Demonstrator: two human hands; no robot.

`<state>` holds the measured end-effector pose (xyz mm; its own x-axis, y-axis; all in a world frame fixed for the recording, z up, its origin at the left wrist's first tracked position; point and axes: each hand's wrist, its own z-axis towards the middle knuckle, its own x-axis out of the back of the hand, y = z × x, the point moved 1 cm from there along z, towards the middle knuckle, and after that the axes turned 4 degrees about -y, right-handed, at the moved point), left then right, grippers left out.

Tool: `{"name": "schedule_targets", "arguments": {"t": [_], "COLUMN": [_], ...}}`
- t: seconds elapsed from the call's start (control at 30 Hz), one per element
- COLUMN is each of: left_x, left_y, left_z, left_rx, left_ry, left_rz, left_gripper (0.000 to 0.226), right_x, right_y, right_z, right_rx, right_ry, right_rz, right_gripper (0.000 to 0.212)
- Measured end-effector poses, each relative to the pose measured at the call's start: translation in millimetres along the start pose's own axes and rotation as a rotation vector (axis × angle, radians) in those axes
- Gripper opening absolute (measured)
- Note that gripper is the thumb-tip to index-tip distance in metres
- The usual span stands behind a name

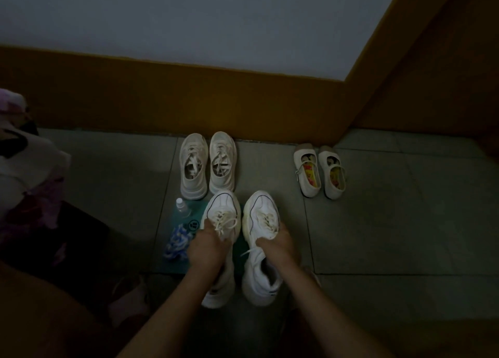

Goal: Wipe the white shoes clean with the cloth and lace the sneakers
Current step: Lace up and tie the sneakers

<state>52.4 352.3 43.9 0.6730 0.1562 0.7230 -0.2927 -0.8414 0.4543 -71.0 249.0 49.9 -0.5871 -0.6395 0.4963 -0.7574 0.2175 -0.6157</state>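
Observation:
Two white sneakers lie side by side on the tiled floor in front of me, toes pointing away. My left hand (206,245) grips the left sneaker (222,214) over its loosely tied laces. My right hand (275,243) holds the right sneaker (260,212) at its tongue, where a loose lace end trails toward me. A blue-and-white patterned cloth (176,243) lies crumpled on a teal mat (168,260) just left of my left hand.
A small clear bottle (182,208) stands on the mat. A second pair of pale sneakers (208,166) sits by the brown skirting, and white strap shoes (320,172) lie to the right. Patterned fabric (24,168) lies at far left.

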Motion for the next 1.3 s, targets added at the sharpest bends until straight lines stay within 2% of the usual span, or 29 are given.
{"name": "schedule_targets", "arguments": {"t": [0.1, 0.4, 0.77, 1.03, 1.3], "left_x": [4, 32, 31, -18, -48], "left_y": [7, 92, 177, 177, 164], "left_z": [7, 48, 180, 243, 271], "left_rx": [-0.050, -0.174, -0.188, -0.119, -0.079], "left_ry": [-0.004, 0.084, 0.144, 0.079, 0.026], "left_rz": [-0.022, -0.008, 0.045, 0.113, 0.096], "left_gripper": [0.057, 0.052, 0.063, 0.078, 0.080], "right_x": [12, 66, 93, 69, 48], "right_y": [-5, -55, -131, -121, -98], "right_z": [4, 54, 186, 266, 302], "right_rx": [-0.020, 0.042, 0.071, 0.052, 0.031], "right_ry": [0.007, 0.070, 0.158, 0.120, 0.117], "right_rz": [0.016, 0.040, -0.104, -0.172, -0.288], "right_gripper": [0.053, 0.048, 0.059, 0.055, 0.059]}}
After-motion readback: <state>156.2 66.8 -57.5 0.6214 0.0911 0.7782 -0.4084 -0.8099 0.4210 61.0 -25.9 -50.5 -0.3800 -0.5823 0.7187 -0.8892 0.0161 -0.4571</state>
